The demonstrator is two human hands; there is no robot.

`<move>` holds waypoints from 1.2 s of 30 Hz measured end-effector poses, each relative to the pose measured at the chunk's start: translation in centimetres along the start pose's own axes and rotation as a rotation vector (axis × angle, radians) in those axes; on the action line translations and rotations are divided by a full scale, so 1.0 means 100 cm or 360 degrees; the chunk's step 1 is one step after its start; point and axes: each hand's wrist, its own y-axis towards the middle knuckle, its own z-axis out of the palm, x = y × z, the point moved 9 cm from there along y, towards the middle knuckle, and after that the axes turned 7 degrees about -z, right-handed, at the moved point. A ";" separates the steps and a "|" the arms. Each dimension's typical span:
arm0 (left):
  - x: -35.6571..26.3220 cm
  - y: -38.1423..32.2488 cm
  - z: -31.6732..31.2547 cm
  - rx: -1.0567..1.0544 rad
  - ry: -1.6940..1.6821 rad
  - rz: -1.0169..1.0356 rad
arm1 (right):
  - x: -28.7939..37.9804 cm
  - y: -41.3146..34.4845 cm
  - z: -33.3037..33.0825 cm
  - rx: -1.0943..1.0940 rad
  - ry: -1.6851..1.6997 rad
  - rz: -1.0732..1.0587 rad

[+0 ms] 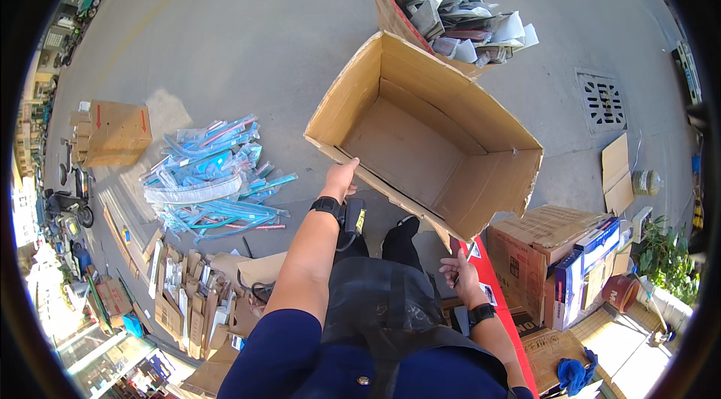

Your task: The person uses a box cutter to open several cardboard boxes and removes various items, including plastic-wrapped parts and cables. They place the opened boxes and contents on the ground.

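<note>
A large cardboard box with its top open and nothing inside (408,128) hangs tilted before me. My left hand (342,178) grips its near edge, thumb over the rim and fingers below. Under the box's lower right corner is my right hand (461,276), its fingers curled around a thin, dark tool whose tip points up; the kind of tool cannot be told. A red strip (495,280) with small pictures runs beside that hand. Each wrist bears a black band.
Beyond the box stands a carton full of plastic-wrapped flat pieces (450,10). Blue-wrapped strips (208,179) lie on the ground at left, near a brown carton (118,134). Flattened cardboard (194,297) fills the lower left. Stacked cartons (546,235) stand at right, below a drain grate (602,100).
</note>
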 end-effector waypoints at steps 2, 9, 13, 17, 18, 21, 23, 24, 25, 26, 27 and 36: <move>0.000 0.014 0.006 -0.0053 -0.0114 0.0002 | 0.009 0.011 0.011 -0.0014 0.0164 -0.0009; 0.016 0.009 -0.005 -0.0195 -0.0027 0.0558 | 0.000 0.048 0.034 -0.0196 0.0428 0.0292; 0.056 -0.034 -0.013 -0.0136 -0.0133 0.0515 | -0.007 0.048 0.029 -0.0326 0.0743 0.0220; 0.069 -0.067 -0.020 0.0070 -0.0366 0.0585 | -0.006 0.020 0.029 -0.0336 0.0726 0.0093; 0.066 -0.067 -0.026 0.0092 -0.0384 0.0561 | -0.001 0.015 0.037 -0.0276 0.0731 0.0000; 0.054 -0.059 -0.055 0.0093 -0.0341 0.0370 | 0.012 -0.001 0.070 -0.0188 0.0844 -0.0082; 0.041 -0.061 -0.081 0.0098 -0.0554 0.0422 | 0.030 -0.007 0.093 -0.0126 0.0779 -0.0163; 0.036 -0.064 -0.091 0.0132 -0.0656 0.0431 | 0.037 -0.012 0.103 -0.0118 0.0727 -0.0154; 0.031 -0.070 -0.103 0.0159 -0.0755 0.0498 | 0.044 -0.017 0.107 -0.0198 0.0593 -0.0203; 0.030 -0.073 -0.114 0.0155 -0.0845 0.0482 | 0.051 -0.020 0.116 -0.0185 0.0546 -0.0216; 0.030 -0.079 -0.127 0.0133 -0.0875 0.0514 | 0.056 -0.024 0.125 -0.0201 0.0529 -0.0214; -0.004 -0.058 -0.222 0.0152 -0.1155 0.0590 | 0.100 -0.017 0.231 0.0054 0.0184 -0.0384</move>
